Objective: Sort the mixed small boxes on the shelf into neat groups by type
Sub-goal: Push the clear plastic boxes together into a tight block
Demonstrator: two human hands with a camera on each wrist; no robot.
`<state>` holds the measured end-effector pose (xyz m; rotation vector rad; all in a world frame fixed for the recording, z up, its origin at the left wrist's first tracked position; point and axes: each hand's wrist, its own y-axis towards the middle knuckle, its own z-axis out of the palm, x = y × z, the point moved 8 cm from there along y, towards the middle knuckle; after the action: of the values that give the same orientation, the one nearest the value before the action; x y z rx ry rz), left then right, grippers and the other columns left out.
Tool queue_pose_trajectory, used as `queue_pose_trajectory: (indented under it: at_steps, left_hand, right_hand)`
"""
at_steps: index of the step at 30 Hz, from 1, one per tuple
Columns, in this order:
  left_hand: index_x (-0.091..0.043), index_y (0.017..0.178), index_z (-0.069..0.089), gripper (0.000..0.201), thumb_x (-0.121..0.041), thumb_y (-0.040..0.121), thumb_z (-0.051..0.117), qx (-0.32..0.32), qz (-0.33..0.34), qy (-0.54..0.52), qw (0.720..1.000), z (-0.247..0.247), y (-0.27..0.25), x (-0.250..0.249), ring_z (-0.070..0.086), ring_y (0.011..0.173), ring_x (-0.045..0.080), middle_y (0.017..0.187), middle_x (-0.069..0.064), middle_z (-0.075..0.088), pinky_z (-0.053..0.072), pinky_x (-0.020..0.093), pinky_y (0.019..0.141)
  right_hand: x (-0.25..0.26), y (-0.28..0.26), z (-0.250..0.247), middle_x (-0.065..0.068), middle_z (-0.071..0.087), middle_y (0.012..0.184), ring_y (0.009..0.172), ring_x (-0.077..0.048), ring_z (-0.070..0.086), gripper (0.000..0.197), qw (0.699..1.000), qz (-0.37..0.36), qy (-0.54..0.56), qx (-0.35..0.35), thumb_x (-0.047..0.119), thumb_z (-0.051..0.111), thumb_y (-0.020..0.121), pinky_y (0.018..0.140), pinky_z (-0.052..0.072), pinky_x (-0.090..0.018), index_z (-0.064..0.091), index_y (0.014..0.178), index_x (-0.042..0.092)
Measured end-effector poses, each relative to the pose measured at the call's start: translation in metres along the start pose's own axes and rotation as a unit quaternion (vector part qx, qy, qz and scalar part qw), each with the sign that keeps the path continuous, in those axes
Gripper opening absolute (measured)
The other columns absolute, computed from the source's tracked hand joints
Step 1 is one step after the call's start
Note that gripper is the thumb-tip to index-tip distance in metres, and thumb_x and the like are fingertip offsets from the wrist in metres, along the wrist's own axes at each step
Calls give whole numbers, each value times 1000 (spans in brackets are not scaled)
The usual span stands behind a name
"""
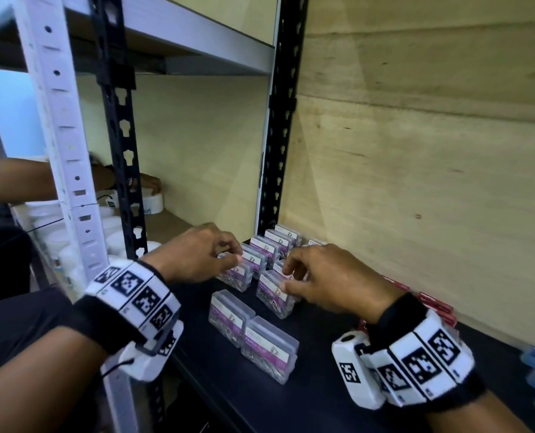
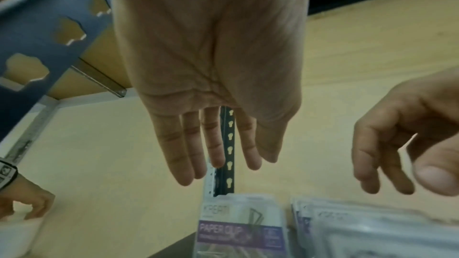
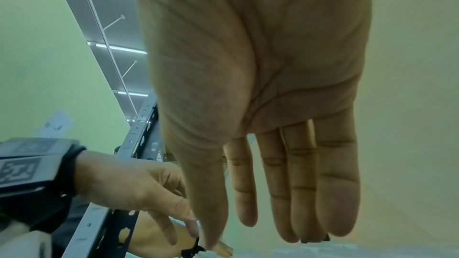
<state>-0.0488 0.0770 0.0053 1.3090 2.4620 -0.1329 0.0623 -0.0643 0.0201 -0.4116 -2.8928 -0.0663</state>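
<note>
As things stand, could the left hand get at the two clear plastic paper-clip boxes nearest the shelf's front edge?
Probably yes: the two clear plastic paper-clip boxes stand uncovered just behind the left hand, with nothing between.

Stockroom or stationery storeroom. Boltless metal shelving with slotted black uprights point(image 1: 121, 145) and a white upright point(image 1: 63, 129); plywood panel point(image 1: 416, 151) at right. Rows of identical paper clip boxes point(image 1: 269, 342) on the dark shelf point(image 1: 260, 395); white tape rolls point(image 1: 149, 203) in the left bay.
</note>
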Motion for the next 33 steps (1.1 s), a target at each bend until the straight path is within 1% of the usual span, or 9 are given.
queue_pose_trajectory:
  at_steps: [4, 9, 15, 18, 20, 22, 26, 29, 33]
  left_hand:
    - [-35, 114, 65, 26, -47, 93, 56, 29, 8, 24, 999, -1, 21, 4, 56, 104, 11, 118, -8, 56, 44, 29, 86]
    - [-34, 113, 69, 24, -43, 92, 61, 78, 21, 43, 996, 9, 33, 10, 60, 102, 4, 119, -15, 66, 47, 29, 93]
    - [-33, 105, 73, 19, -40, 89, 66, 70, 26, 28, 997, 8, 36, 8, 63, 93, 0, 106, -16, 71, 51, 25, 91]
    - [-34, 103, 73, 17, -41, 88, 67, 92, 22, 19, 995, 11, 35, 6, 63, 95, -2, 104, -19, 70, 52, 30, 94]
    - [-36, 103, 72, 17, -41, 88, 67, 105, 22, 22, 994, 12, 33, 3, 63, 97, -2, 105, -20, 70, 51, 31, 96]
    - [-36, 104, 72, 17, -40, 88, 67, 116, 24, 18, 993, 12, 30, -3, 62, 97, -3, 105, -21, 70, 50, 31, 97]
    - [-38, 104, 73, 17, -41, 87, 68, 138, 39, 22, 989, 13, 21, -13, 63, 94, -7, 100, -25, 70, 51, 29, 95]
    - [-42, 102, 73, 16, -44, 86, 68, 153, 45, 31, 987, 15, 17, -18, 64, 93, -7, 97, -28, 70, 53, 31, 93]
    - [-44, 100, 73, 16, -46, 86, 67, 172, 46, 41, 983, 17, 10, -24, 63, 94, -5, 98, -28, 69, 52, 32, 94]
  right_hand:
    - [-4, 7, 9, 5, 63, 121, 103, -14, 60, 39, 999, 10, -40, 24, 46, 64, 92, 90, 52, -33, 58, 128, 32]
    - [-1, 16, 15, 5, 66, 116, 101, -13, 61, 31, 999, 9, -46, 26, 43, 65, 92, 86, 51, -31, 63, 120, 29]
    - [2, 22, 18, 3, 68, 103, 93, -14, 63, 17, 999, 9, -40, 25, 33, 67, 93, 80, 51, -29, 66, 106, 22]
    - [2, 20, 18, 4, 67, 111, 99, -14, 63, 27, 998, 13, -33, 45, 35, 68, 92, 80, 47, -25, 65, 117, 25]
    - [3, 17, 18, 5, 66, 120, 106, -13, 62, 34, 997, 12, -34, 67, 36, 68, 92, 87, 48, -27, 64, 124, 27]
    - [2, 13, 17, 6, 66, 122, 107, -13, 62, 34, 996, 10, -25, 81, 36, 70, 90, 92, 50, -29, 65, 123, 29]
    - [0, 6, 16, 8, 64, 123, 103, -11, 60, 31, 994, 10, -16, 104, 37, 73, 88, 86, 48, -28, 67, 118, 31]
    - [-1, 3, 16, 10, 65, 117, 102, -11, 59, 29, 993, 13, -3, 116, 39, 75, 85, 87, 48, -29, 68, 113, 33]
    - [-3, 0, 20, 19, 61, 95, 97, -7, 60, 27, 991, 11, 11, 135, 42, 76, 83, 87, 48, -31, 68, 108, 36]
